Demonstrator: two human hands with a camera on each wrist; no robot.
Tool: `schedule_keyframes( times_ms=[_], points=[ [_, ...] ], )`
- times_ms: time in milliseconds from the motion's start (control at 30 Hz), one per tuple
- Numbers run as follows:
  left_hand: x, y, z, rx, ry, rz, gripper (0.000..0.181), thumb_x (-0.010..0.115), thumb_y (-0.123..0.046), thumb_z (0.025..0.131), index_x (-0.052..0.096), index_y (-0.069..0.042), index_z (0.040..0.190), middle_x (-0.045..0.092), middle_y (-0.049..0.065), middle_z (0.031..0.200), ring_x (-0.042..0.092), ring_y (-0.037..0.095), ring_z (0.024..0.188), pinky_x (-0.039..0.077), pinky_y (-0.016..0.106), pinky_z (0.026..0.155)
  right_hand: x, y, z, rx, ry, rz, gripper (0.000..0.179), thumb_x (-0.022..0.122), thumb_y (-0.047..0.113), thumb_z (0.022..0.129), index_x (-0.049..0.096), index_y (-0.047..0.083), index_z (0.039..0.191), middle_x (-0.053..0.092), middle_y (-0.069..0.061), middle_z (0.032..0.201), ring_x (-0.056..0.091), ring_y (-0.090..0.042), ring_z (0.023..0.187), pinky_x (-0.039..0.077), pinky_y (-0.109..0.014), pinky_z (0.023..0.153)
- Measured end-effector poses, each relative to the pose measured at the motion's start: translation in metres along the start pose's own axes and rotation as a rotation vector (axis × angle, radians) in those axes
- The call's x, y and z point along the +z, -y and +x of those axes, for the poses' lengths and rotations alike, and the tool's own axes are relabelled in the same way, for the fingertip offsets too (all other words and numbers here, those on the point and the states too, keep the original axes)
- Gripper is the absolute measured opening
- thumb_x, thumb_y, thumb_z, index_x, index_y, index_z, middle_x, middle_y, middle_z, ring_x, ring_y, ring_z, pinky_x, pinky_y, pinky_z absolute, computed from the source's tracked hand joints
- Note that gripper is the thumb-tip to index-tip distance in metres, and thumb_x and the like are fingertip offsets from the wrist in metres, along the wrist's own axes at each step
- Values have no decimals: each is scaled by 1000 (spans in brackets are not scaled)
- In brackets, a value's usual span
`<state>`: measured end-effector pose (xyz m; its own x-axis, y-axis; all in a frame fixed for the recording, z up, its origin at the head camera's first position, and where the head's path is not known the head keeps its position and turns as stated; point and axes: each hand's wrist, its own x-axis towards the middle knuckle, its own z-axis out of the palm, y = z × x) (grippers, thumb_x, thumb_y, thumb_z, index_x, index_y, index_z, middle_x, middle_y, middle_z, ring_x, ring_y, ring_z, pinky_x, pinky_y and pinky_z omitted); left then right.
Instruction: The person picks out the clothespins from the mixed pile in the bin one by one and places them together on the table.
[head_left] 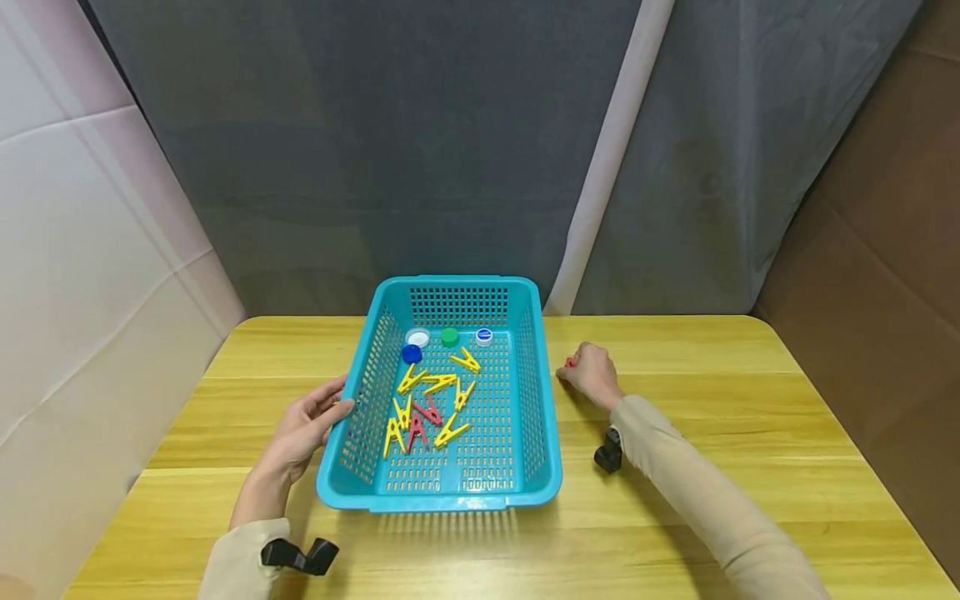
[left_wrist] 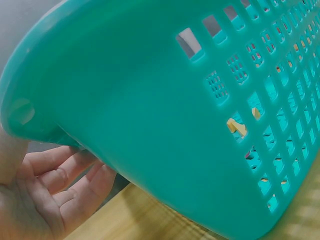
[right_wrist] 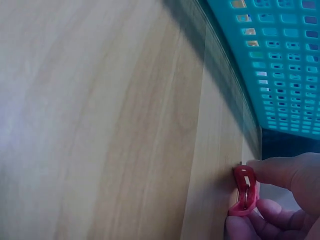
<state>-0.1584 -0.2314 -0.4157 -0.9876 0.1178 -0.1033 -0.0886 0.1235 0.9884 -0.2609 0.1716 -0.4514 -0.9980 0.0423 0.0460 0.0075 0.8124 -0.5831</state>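
Observation:
A turquoise plastic basket [head_left: 442,502] with lattice walls stands on the wooden table. My left hand [head_left: 300,429] grips its left rim, thumb on top and fingers curled beneath the lip in the left wrist view. To the right of the basket, my right hand [head_left: 594,377] pinches a red clothespin [right_wrist: 241,208] between thumb and fingers, close over the tabletop. Inside the basket lie several yellow clothespins [head_left: 450,433] and red ones [head_left: 417,431]. Toward its far end are a green bottle cap [head_left: 449,337], a dark blue cap [head_left: 411,354] and two white caps [head_left: 483,337].
The wooden table [head_left: 675,358] reaches back to a grey curtain [head_left: 450,150]. A pale strip [head_left: 615,133] runs down the curtain behind the basket. White cloth [head_left: 97,250] closes the left side and brown cloth [head_left: 885,250] the right.

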Motion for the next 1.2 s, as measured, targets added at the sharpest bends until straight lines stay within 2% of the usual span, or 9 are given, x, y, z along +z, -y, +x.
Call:
schedule_keyframes(
  times_ms=[167,367,467,600,733,967,1200],
  points=[
    [1,2,-1,3,-3,9,59,55,-17,96,28,7,143,57,-10,103,59,2,87,55,26,70,-3,1,-2,13,33,16,28,73,18,81,55,3,66,51,-3,57,45,-16,51,35,-26,48],
    [1,2,-2,0,-2,14,59,55,-17,96,28,7,143,57,-9,104,59,2,87,56,27,70,-17,10,-3,-47,25,30,23,67,17,86,57,1,72,55,-5,57,49,-16,51,43,-30,54],
    [1,1,-2,-4,-4,14,59,55,-17,96,28,7,143,57,-9,103,59,2,87,55,26,70,-26,20,-2,-66,12,55,21,66,16,86,58,0,75,58,-7,65,51,-16,56,46,-32,59],
    [1,0,-2,-4,-6,9,59,55,-17,96,28,7,143,57,-11,101,59,1,87,55,26,70,-38,35,2,-81,-8,97,18,66,14,86,60,-1,78,59,-9,71,51,-17,58,45,-28,56],
    [1,0,-2,-2,-5,6,59,55,-17,96,28,8,143,57,-13,101,59,1,87,55,26,71,-47,48,7,-126,-26,112,16,64,11,86,60,-2,79,57,-10,73,50,-18,60,45,-26,55],
    [1,0,-2,-4,-5,7,59,54,-18,96,28,7,143,57,-12,103,59,1,88,55,26,71,-56,75,12,-187,-48,111,15,64,12,86,61,-1,79,58,-10,71,51,-20,62,44,-29,58],
    [1,0,-1,-4,-2,4,59,54,-18,96,28,8,143,57,-11,102,60,2,87,55,26,71,-53,105,16,-203,10,126,16,65,15,88,60,-1,87,58,-11,76,54,-22,67,50,-29,62]
  ],
)
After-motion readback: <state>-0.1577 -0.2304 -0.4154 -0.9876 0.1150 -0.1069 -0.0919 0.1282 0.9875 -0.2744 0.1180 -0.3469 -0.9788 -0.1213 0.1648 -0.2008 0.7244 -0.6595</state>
